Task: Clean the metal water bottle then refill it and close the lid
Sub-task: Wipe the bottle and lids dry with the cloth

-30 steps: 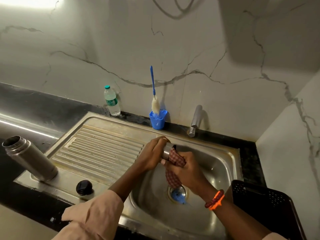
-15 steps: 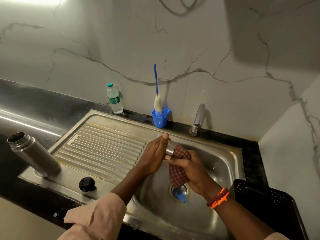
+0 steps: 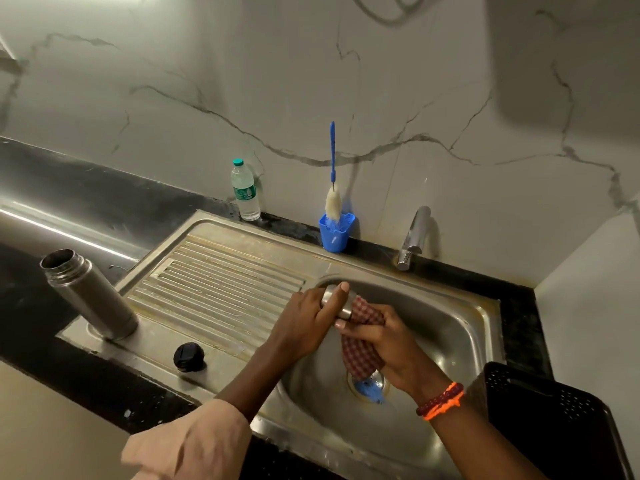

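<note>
We take the steel sink (image 3: 481, 327) as our landmark and work over its basin so drips fall toward the drain (image 3: 369, 386). On the drainboard at the sink's left end stands the open metal water bottle (image 3: 88, 294), set aside with its mouth bare, probably to drain and wait for refilling. The black crate (image 3: 554, 420) sits at the sink's right front corner. Behind the sink against the wall are the tap (image 3: 414, 237), the plastic water bottle (image 3: 246, 190) and the blue holder (image 3: 335, 233) with its bottle brush (image 3: 333, 188), kept near for scrubbing.

Over the basin our left hand (image 3: 306, 323) curls around a small steel cap (image 3: 341, 304), thumb laid along it, to steady it. Our right hand (image 3: 388, 341) grips the checked cloth (image 3: 360, 355), fingers closed and pressing it against the cap to wipe it. The black inner lid (image 3: 188, 355) lies on the sink's front ledge, near the bottle, ready for closing.
</note>
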